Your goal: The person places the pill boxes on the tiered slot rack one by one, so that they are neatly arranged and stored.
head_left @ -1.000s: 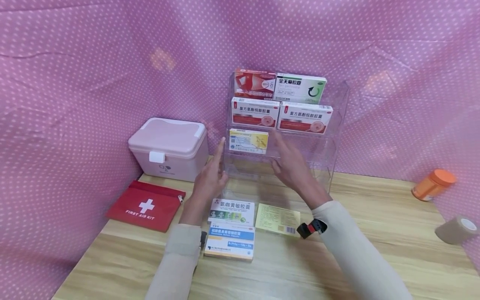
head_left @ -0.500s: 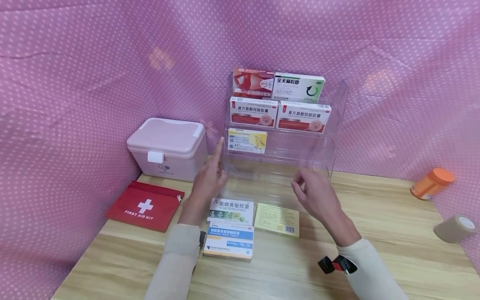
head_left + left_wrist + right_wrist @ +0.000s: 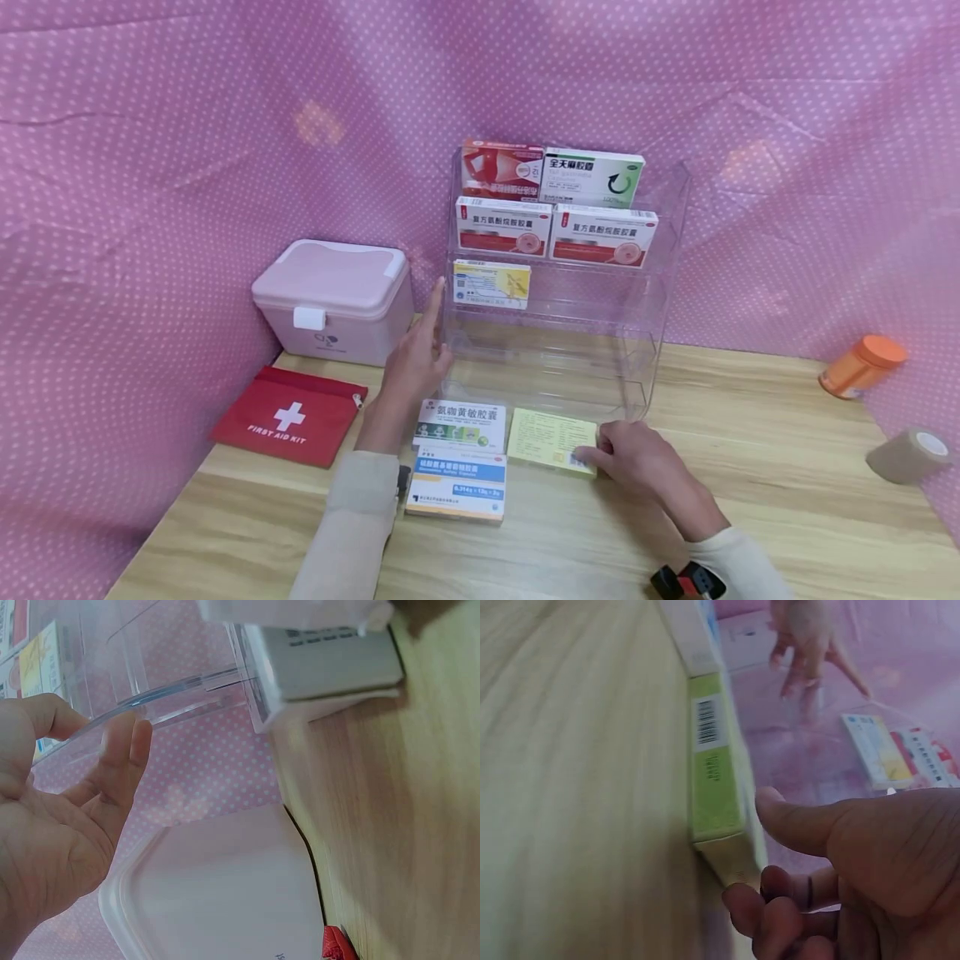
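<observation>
My left hand (image 3: 416,362) stands upright with straight fingers against the left wall of a clear acrylic tiered rack (image 3: 645,333). In the left wrist view the left hand (image 3: 67,825) touches the rack's curved edge (image 3: 172,690). My right hand (image 3: 630,458) is down on the table at the right end of a flat yellow box (image 3: 551,437). In the right wrist view the right hand (image 3: 757,851) has its thumb over the yellow box (image 3: 712,780) and its fingers curled at the box's end. The box lies flat on the wood.
A white-green box (image 3: 461,423) and a blue-white box (image 3: 459,483) lie left of the yellow one. The rack holds several medicine boxes on its upper tiers. A pink case (image 3: 333,296), red first-aid pouch (image 3: 288,412), orange bottle (image 3: 862,367) and bandage roll (image 3: 907,457) stand around.
My right hand came away from the rack's third tier, dropped toward me and took hold of the yellow box's right end. The left hand stayed against the rack.
</observation>
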A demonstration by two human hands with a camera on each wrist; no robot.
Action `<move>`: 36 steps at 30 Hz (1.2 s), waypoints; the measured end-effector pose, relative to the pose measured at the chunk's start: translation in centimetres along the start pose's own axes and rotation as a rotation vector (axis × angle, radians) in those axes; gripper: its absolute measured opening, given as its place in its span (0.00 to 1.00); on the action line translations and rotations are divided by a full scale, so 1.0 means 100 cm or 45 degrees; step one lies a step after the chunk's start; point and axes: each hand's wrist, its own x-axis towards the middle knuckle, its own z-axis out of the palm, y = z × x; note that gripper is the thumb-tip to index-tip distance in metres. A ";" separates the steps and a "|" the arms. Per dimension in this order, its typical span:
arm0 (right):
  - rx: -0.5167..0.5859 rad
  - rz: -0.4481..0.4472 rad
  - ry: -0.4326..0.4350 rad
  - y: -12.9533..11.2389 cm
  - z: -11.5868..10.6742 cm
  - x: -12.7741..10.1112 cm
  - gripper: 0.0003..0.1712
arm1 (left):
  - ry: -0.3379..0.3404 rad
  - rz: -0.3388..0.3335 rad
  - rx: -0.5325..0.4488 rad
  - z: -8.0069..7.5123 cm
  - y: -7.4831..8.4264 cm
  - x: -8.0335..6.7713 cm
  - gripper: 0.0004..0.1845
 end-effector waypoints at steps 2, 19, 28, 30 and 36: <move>0.006 0.020 -0.021 0.001 0.002 -0.001 0.27 | 0.002 0.001 0.003 0.000 0.000 0.000 0.65; 0.084 0.154 -0.154 0.040 -0.024 -0.011 0.29 | -0.005 -0.009 -0.019 0.001 0.000 0.000 0.66; 0.085 0.145 -0.203 0.037 -0.026 -0.007 0.48 | -0.007 0.001 -0.013 0.000 -0.002 0.001 0.65; 0.101 0.143 -0.206 0.037 -0.026 -0.007 0.49 | -0.005 0.002 -0.017 0.000 -0.002 0.001 0.65; 0.135 0.126 -0.191 0.036 -0.023 -0.008 0.44 | -0.015 -0.001 -0.020 0.000 -0.002 0.001 0.66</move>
